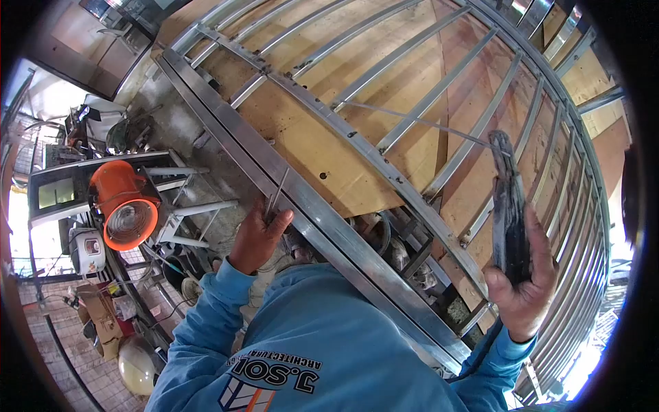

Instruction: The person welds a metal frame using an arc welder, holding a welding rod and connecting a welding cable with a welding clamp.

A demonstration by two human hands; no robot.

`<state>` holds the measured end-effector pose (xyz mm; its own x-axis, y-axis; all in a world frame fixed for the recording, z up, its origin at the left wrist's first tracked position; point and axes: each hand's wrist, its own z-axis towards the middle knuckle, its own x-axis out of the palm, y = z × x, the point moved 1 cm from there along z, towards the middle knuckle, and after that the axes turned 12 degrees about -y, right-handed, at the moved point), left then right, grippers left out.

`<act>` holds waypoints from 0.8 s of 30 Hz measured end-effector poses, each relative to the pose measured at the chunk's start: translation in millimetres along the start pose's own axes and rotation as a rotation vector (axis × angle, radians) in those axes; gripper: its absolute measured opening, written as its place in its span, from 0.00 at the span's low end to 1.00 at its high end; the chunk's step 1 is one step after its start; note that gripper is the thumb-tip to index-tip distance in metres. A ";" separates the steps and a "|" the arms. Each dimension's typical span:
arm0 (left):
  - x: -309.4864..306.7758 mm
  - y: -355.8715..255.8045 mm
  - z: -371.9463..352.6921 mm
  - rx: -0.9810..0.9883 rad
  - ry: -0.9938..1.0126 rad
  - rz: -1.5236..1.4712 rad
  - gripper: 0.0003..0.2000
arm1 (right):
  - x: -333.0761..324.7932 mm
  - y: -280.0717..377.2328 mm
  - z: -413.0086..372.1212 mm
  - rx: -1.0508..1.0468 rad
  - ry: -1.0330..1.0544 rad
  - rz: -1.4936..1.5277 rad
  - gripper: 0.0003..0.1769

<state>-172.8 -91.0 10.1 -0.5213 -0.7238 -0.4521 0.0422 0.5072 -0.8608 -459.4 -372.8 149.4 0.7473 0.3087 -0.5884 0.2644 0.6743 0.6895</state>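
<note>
My right hand (525, 288) is wrapped round a worn black welding electrode holder (509, 220). A thin welding rod (425, 122) sticks out of its jaw to the left, above the bars of a metal grille (398, 58). My left hand (259, 237) is closed at the near edge of a pair of long square metal tubes (322, 223). Out of its fingers a thin metal rod (279, 187) points up across the tubes. These tubes run diagonally in front of my body, along the near side of the grille.
Brown boards (295, 137) lie beneath the grille. On the left stand an orange round fan (123, 213), a light metal stand (189, 223) and a white machine (87, 250). A cardboard box (103, 323) and cables lie on the tiled floor below them.
</note>
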 end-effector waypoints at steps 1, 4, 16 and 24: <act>0.4 -0.3 0.0 0.005 -0.014 0.008 0.33 | -1.4 0.8 -1.6 0.005 -0.010 0.026 0.53; 1.4 1.8 1.6 0.028 -0.014 0.013 0.32 | -0.3 0.7 -4.4 -0.016 -0.071 0.108 0.54; 0.6 6.9 2.9 0.039 -0.008 0.026 0.34 | -6.3 17.2 24.0 -0.171 0.035 0.098 0.52; -1.4 -0.2 3.6 0.040 0.025 0.047 0.33 | -1.6 13.6 31.6 -0.217 0.024 0.076 0.52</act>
<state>-169.0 -91.8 10.0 -0.5392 -0.6873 -0.4867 0.1012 0.5208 -0.8477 -437.8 -385.3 173.1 0.7449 0.3780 -0.5498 0.0685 0.7764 0.6265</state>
